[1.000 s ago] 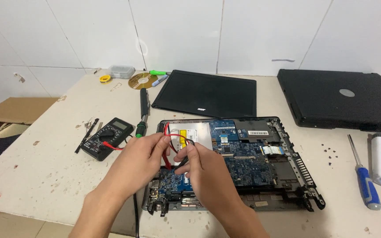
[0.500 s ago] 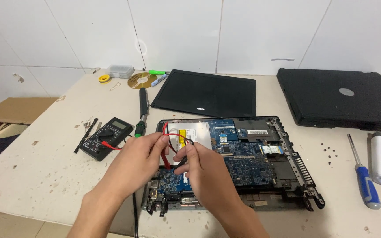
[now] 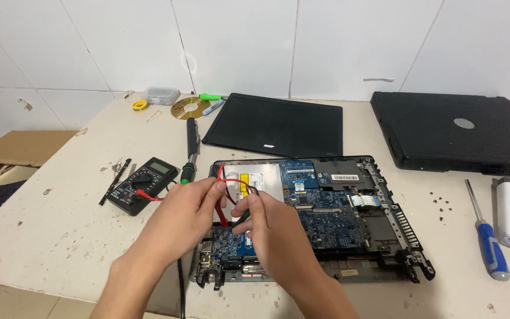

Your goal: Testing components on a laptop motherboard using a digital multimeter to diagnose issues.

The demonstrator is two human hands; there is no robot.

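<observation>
Left hand (image 3: 187, 207) and right hand (image 3: 264, 215) pinching red and black probe leads (image 3: 226, 195) between fingers above opened laptop base (image 3: 326, 218), multimeter (image 3: 143, 185) lying left of it on surface (image 3: 60, 236).

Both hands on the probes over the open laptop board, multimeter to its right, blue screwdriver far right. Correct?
Not quite: in the head view the multimeter lies left of the laptop board, not right. Both hands, left and right, hold the probes; the blue screwdriver is far right.
</observation>
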